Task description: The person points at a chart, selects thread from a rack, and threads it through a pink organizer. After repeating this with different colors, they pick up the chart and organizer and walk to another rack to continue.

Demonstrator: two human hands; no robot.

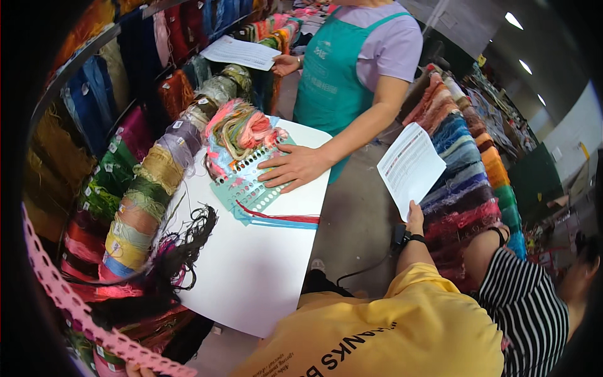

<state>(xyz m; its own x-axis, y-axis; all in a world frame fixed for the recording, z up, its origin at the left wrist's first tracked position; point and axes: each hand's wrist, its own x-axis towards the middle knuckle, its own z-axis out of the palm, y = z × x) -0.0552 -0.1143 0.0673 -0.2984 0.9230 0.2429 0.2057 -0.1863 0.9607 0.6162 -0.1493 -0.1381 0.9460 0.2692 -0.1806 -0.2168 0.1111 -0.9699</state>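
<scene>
My right hand (414, 217) pinches the lower edge of a white printed sheet (411, 166), held up at the right; a dark band circles that wrist. At the lower left rim, a few fingers of my left hand (139, 369) close on a long pink strip with punched holes (81, 308), which slants across the left side. Most of that hand is cut off by the picture edge. Between my hands is a white board (251, 276). On it lie pale green punched cards (251, 191), a multicoloured thread bundle (242, 132), red and blue strands (282, 220) and dark loose thread (195, 242).
Across the board, a co-worker in a teal apron (326, 75) rests one hand (295, 166) flat on the cards and touches another printed sheet (242, 51). Rows of coloured thread skeins (160, 163) line the left; more (458, 163) stand right. A person in stripes (521, 295) is close at right.
</scene>
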